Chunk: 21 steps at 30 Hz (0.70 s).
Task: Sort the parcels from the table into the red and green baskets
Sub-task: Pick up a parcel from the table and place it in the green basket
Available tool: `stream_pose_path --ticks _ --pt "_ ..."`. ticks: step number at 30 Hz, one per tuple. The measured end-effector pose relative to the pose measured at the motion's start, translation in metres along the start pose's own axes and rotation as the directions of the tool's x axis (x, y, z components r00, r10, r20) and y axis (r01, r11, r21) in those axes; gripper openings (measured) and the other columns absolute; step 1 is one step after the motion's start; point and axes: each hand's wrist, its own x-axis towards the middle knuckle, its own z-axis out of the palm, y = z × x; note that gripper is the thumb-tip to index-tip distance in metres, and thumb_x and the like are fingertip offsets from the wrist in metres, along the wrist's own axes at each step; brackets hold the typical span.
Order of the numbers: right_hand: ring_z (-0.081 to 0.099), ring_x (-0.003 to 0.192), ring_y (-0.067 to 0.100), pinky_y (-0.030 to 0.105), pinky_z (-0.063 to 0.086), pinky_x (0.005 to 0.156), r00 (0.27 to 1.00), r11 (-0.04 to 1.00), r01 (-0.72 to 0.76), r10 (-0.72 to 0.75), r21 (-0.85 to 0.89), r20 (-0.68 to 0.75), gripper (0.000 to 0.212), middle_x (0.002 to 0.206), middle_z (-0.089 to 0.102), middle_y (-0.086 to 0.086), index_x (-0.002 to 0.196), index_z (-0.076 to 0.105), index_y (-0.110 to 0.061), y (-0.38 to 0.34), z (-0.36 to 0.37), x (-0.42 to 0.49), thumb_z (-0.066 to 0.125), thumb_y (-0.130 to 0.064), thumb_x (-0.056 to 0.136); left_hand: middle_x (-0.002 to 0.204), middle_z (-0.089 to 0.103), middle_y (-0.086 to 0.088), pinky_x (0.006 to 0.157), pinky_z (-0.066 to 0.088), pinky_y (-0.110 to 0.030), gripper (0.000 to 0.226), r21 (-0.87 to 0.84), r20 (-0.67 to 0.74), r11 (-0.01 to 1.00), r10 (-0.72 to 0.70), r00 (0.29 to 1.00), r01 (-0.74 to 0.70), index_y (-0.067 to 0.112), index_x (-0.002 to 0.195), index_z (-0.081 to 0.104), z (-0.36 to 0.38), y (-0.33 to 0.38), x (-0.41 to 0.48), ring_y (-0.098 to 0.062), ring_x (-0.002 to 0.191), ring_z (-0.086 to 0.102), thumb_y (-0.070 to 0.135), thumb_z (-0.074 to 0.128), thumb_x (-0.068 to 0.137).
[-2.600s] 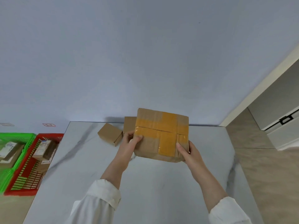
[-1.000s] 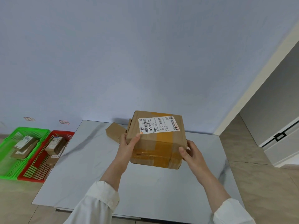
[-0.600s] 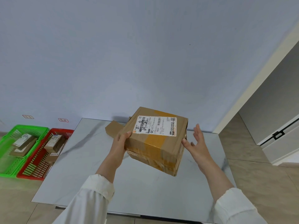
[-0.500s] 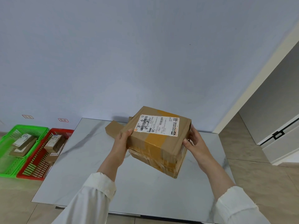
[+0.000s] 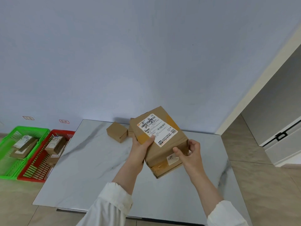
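Observation:
A large cardboard parcel (image 5: 166, 144) with yellow tape and a white shipping label on its upper face is held tilted above the marble table (image 5: 91, 168). My left hand (image 5: 140, 146) grips its left side, thumb across the label's edge. My right hand (image 5: 189, 153) holds its near right corner, fingers curled on it. A small plain carton (image 5: 117, 132) lies on the table behind, with another carton (image 5: 130, 132) mostly hidden by the held parcel. On the floor at the left stand the red basket (image 5: 34, 175) and the green basket (image 5: 9, 170), each holding several labelled parcels.
A pale blue wall rises right behind the table. Two small tags (image 5: 64, 121) are stuck on it above the baskets. A white cabinet (image 5: 283, 137) with a black handle stands at the right. Tiled floor surrounds the table.
The parcel was flipped so its label faces up, then turned clockwise and tilted. My right hand let go briefly and now grips the near corner. The view has drawn back from the table.

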Motion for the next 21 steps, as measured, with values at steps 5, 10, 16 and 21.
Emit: stream_pose_path --ticks 5,10,16,21 --pt "0.042 0.116 0.008 0.021 0.036 0.094 0.993 0.996 -0.089 0.088 0.008 0.073 0.041 0.129 0.039 -0.004 0.13 0.041 -0.024 -0.002 0.005 -0.009 0.051 -0.036 0.092 0.122 0.064 0.001 0.087 0.055 -0.04 0.076 0.099 0.058 0.993 0.057 0.997 -0.062 0.033 0.14 0.033 -0.011 0.01 0.0 -0.02 0.104 0.066 0.017 0.074 0.078" --pt "0.048 0.121 0.011 0.028 0.039 0.097 0.98 0.979 -0.179 0.17 0.093 0.104 0.04 0.134 0.049 -0.005 0.129 0.045 -0.027 0.004 0.012 -0.012 0.05 -0.041 0.092 0.132 0.053 0.003 0.1 0.046 -0.042 0.078 0.22 0.033 0.971 0.093 0.995 -0.098 0.024 0.137 0.023 -0.014 0.011 -0.003 -0.019 0.116 0.056 0.018 0.074 0.078" --pt "0.05 0.115 0.007 0.024 0.039 0.093 0.981 0.972 -0.182 0.17 0.148 0.09 0.044 0.131 0.051 -0.01 0.139 0.039 -0.029 0.005 0.021 -0.02 0.046 -0.033 0.096 0.131 0.052 0.011 0.095 0.047 -0.031 0.069 0.246 0.051 0.961 0.114 0.992 -0.123 0.039 0.145 0.024 -0.017 0.001 -0.01 -0.012 0.116 0.054 0.033 0.062 0.087" --pt "0.046 0.11 0.002 0.017 0.034 0.088 0.981 0.971 -0.179 0.165 0.158 0.098 0.05 0.125 0.048 -0.014 0.145 0.032 -0.03 -0.001 0.025 -0.021 0.044 -0.031 0.097 0.133 0.053 0.006 0.097 0.047 -0.034 0.055 0.197 0.028 0.976 0.086 0.996 -0.09 0.034 0.137 0.034 -0.025 -0.007 -0.012 -0.014 0.117 0.055 0.035 0.06 0.088"
